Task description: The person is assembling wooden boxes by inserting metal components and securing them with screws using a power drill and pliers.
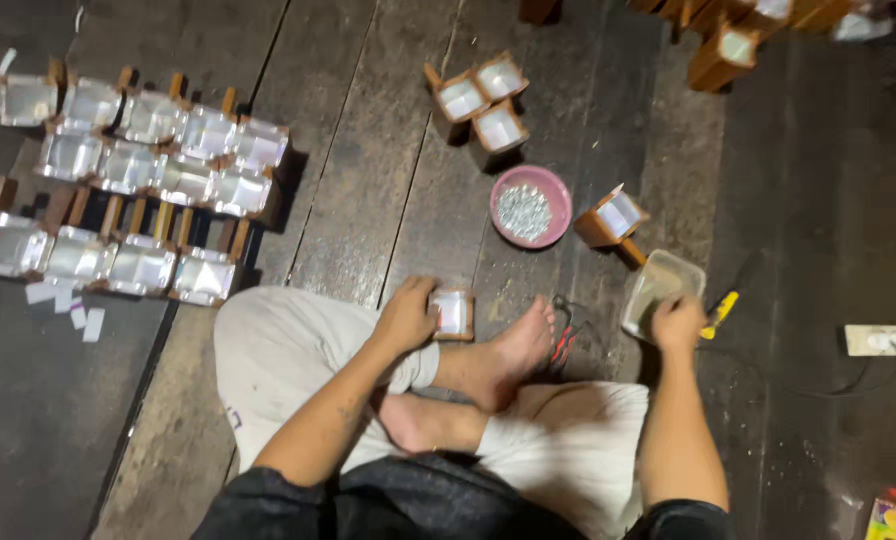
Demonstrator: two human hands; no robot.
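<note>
A dark, worn plank floor [368,170] is filling the view, and a person is sitting cross-legged on it in pale trousers, bare feet tucked in front. The left hand [405,318] is curling around a small wooden box with a shiny silver lining [453,312], holding it upright on the boards just beside the foot [521,345]. The right hand [676,322] is gripping the near rim of a clear plastic tub [658,290], which is tilting on the floor well apart from the box. A yellow-handled tool [719,313] is lying just beside that hand. Between the two hands, farther out, a pink bowl [530,207] is holding a heap of small silvery pieces, with another lined box [613,217] lying tipped next to it and a cluster of three boxes [481,98] beyond. Rows of the same lined boxes [133,185] are standing packed together at the far left. A white power strip [880,339] is resting at the right edge
</note>
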